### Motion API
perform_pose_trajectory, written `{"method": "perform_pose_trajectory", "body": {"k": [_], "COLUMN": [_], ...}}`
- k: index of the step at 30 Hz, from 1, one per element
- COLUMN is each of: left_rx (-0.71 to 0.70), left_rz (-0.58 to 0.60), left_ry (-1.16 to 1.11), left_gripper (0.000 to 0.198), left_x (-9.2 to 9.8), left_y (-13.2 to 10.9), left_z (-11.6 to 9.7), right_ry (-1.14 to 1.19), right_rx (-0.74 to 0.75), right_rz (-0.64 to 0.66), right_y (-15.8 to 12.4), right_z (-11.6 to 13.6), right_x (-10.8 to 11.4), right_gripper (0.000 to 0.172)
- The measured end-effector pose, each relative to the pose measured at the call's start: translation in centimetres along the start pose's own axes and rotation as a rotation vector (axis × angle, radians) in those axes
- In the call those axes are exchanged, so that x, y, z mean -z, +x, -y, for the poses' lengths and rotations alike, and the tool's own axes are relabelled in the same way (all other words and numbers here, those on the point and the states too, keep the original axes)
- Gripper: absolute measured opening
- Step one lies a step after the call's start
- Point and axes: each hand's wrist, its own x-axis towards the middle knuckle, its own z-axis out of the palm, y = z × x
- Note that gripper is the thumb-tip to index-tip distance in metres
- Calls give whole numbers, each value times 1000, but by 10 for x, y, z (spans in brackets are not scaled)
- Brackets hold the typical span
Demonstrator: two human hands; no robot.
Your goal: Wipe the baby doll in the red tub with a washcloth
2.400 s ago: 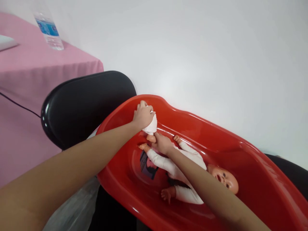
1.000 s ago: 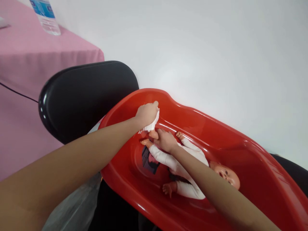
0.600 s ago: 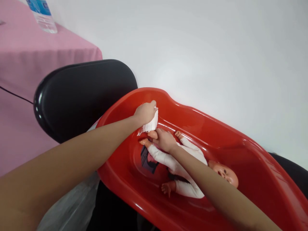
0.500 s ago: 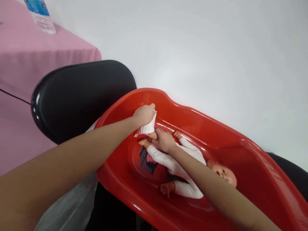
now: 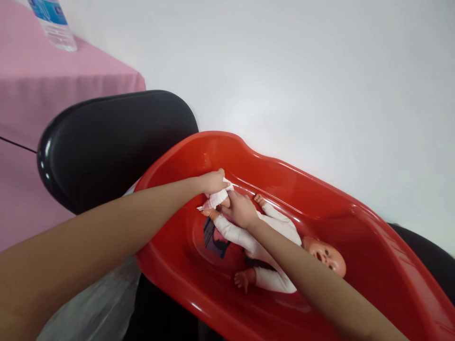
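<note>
A baby doll (image 5: 281, 233) in white clothing lies on its back inside a red plastic baby bath (image 5: 284, 182), its head toward the right. My left hand (image 5: 212, 181) is closed on a piece of white ribbed cloth (image 5: 215, 199) at the doll's raised foot; whether it is a sock or a trouser leg I cannot tell. Wrapped round the doll's lower leg is my right hand (image 5: 241, 209), which hides most of that leg. The doll's other foot (image 5: 209, 213) rests below the cloth, near a dark picture (image 5: 215, 240) on the tub floor.
Behind the tub's left end stands a black chair (image 5: 117, 147). A pink-covered table (image 5: 99, 61) with a water bottle (image 5: 57, 31) is at the upper left. A pale wall (image 5: 302, 85) rises behind the tub. Another black surface (image 5: 419, 246) shows at the right.
My left hand has come down closer to the right hand, and the white cloth now bunches lower around the doll's foot. My right hand keeps its hold on the leg.
</note>
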Motion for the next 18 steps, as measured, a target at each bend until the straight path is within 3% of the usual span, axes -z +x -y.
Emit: {"method": "perform_pose_trajectory", "body": {"k": [4,8,12,18], "left_rx": [35,102,86,-56], "left_rz": [151,86,53,261], "left_ry": [-117,-159,-144,-202], "left_gripper": [33,43,34,32], "left_x": [0,6,6,4], "left_y": [0,4,7,12], "left_z": [1,-1,3,17], "right_ry": [1,37,42,30], "right_rx": [-4,-33,-53,-50], "right_rz": [-20,-51,-68,-91], "right_y": [1,3,5,2], "right_z": [-4,-7,-10,-9], "right_x": [-3,-6,-7,-2], "right_gripper": [35,24,23,24]}}
